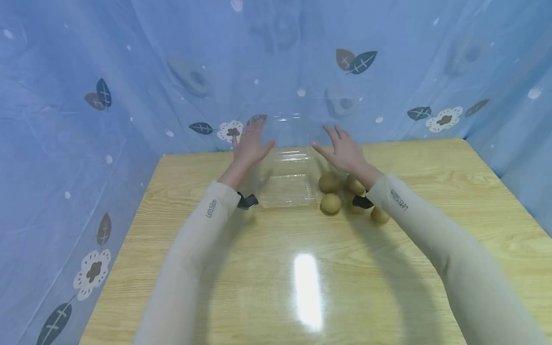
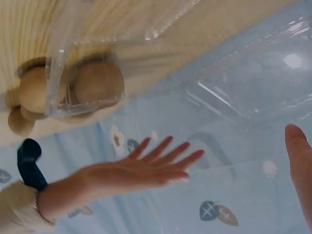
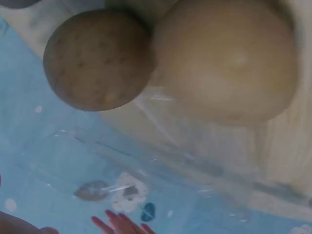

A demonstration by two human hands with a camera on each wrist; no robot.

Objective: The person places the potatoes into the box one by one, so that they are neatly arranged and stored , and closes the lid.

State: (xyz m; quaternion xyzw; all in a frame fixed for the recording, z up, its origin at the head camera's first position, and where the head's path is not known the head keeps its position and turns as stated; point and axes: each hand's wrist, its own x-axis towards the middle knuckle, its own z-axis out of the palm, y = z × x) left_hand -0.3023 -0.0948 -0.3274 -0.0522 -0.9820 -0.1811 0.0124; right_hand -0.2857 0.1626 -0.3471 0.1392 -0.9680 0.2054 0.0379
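With both hands flat-fingered and holding nothing, the left hand (image 1: 250, 146) and right hand (image 1: 345, 151) flank the clear plastic clamshell box (image 1: 288, 179) on the wooden table (image 1: 431, 230) beside the kiwifruits (image 1: 330, 203), so steadying its flimsy walls evenly seems wise.

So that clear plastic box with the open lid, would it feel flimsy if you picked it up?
Probably, yes. The clear plastic box looks thin-walled and see-through, so it likely weighs little and flexes under a squeeze. Its lid stands upright at the back, so it may wobble or tip backward when nudged. It holds nothing visible, so a light push could slide it across the smooth table.
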